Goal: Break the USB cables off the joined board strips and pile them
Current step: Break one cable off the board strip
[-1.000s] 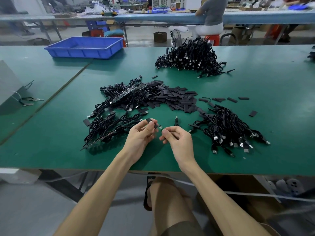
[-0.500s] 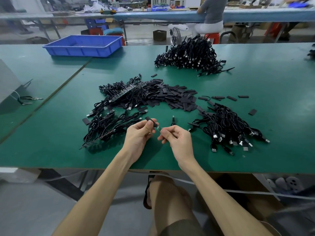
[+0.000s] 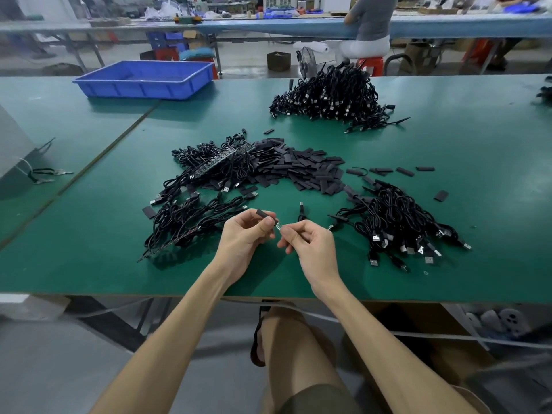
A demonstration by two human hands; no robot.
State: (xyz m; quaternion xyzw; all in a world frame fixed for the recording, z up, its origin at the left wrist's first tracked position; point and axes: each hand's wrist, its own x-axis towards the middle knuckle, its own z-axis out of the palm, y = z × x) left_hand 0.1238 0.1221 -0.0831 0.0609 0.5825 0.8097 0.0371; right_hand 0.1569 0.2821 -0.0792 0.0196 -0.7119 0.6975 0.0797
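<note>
The left hand (image 3: 246,236) is pinching a short black piece (image 3: 264,214) between thumb and curled fingers. The right hand (image 3: 312,245), fingers also curled, is pinching the other side of a small silvery tip (image 3: 277,225) that is showing in the narrow gap between them. Both hands are hovering just beside the near edge of the green table (image 3: 89,264), with cables tangled on board strips (image 3: 206,171) lying to the left, a pile of loose cables (image 3: 400,228) to the right, and bare green surface between them.
</note>
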